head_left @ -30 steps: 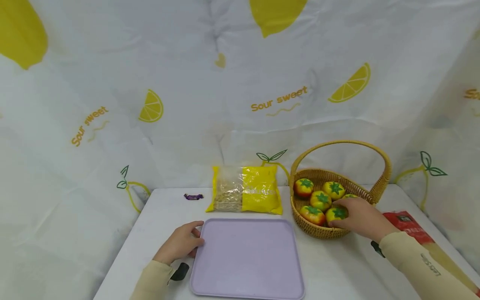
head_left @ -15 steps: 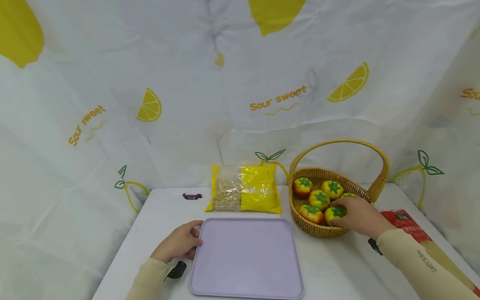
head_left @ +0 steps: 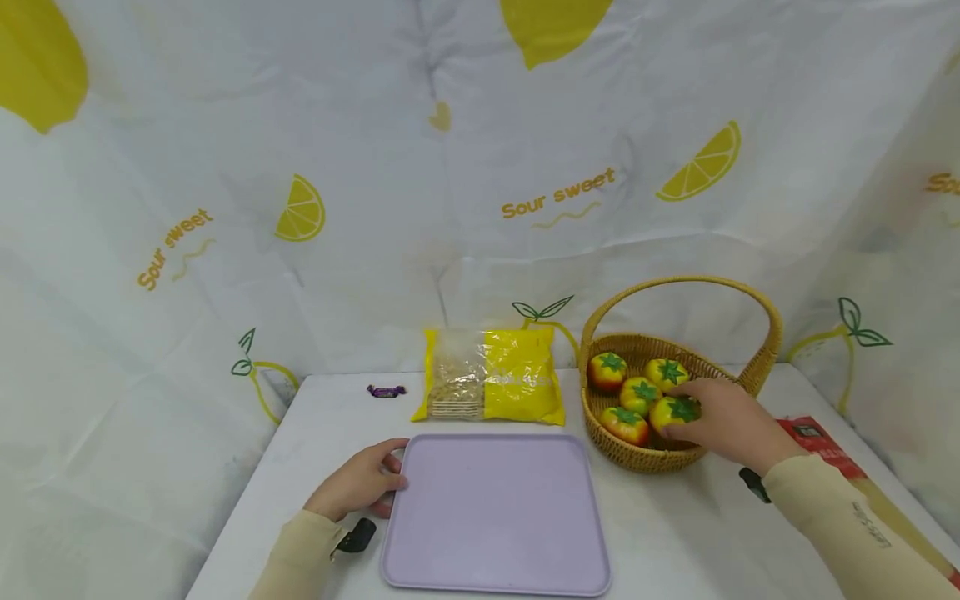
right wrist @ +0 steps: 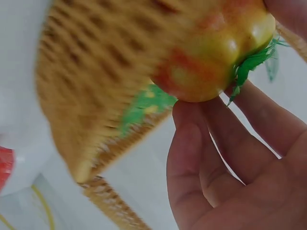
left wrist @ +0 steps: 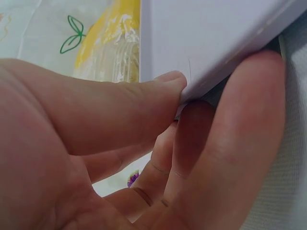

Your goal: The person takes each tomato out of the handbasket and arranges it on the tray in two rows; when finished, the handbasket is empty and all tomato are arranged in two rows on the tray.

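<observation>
Yellow-red tomato now lifted higher

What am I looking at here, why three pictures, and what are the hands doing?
There is no machine: a person wears three cameras. The wide picture comes from the head; the two close-ups come from the wrists. On the white table lie a lilac tray, a yellow snack bag, a small purple candy, a red packet and a wicker basket of toy tomatoes. The left hand pinches the tray's edge. The right hand has its fingers around one tomato in the basket.
</observation>
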### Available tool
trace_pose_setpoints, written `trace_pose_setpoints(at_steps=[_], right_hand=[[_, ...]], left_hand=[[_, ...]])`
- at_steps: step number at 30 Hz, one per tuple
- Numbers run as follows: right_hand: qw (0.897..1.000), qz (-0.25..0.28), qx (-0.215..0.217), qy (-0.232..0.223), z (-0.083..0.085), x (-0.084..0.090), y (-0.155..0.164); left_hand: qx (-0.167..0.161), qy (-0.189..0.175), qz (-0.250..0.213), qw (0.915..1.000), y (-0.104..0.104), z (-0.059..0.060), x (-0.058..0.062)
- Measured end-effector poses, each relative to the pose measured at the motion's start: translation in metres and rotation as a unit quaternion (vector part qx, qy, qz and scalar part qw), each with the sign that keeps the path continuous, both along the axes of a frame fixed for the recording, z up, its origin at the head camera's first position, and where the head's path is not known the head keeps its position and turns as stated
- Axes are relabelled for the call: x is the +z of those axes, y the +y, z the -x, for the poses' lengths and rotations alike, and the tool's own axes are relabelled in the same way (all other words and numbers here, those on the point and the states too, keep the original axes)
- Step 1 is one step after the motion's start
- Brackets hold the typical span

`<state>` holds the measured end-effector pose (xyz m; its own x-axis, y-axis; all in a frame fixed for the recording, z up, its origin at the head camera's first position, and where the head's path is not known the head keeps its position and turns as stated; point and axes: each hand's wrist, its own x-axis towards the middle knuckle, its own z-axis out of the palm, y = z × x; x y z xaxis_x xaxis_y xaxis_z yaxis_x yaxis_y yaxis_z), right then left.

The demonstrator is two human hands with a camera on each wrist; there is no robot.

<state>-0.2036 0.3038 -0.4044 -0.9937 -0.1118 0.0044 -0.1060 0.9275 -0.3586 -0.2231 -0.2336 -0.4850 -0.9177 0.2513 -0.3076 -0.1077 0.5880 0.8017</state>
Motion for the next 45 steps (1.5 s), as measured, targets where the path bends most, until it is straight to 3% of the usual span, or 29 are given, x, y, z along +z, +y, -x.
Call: trace_pose_setpoints(at_steps=[8, 14, 22, 27, 33, 45], right_hand=[[0.998, 0.021, 0.012, 0.05, -0.002, 0.025, -0.028], [0.995, 0.066, 0.019, 0.067, -0.005, 0.027, -0.065], [0.99, 0.11, 0.043, 0.074, 0.004, 0.009, -0.125], [0.987, 0.139, 0.057, 0.049, 0.012, -0.007, -0.17], [0.983, 0.166, 0.075, 0.024, 0.022, -0.024, -0.225], [0.979, 0.156, 0.131, 0.014, 0.033, -0.052, -0.295]], left_hand=[[0.003, -0.001, -0.01, 0.9999, -0.002, 0.0, -0.003], [-0.004, -0.003, -0.028, 0.9996, 0.0, 0.002, -0.003], [-0.02, -0.009, -0.032, 0.9992, 0.008, 0.011, -0.004], [-0.018, -0.013, -0.032, 0.9993, 0.005, 0.016, -0.008], [-0.012, -0.014, -0.034, 0.9993, 0.0, 0.013, -0.007], [-0.008, -0.019, -0.022, 0.9996, -0.003, 0.014, -0.005]])
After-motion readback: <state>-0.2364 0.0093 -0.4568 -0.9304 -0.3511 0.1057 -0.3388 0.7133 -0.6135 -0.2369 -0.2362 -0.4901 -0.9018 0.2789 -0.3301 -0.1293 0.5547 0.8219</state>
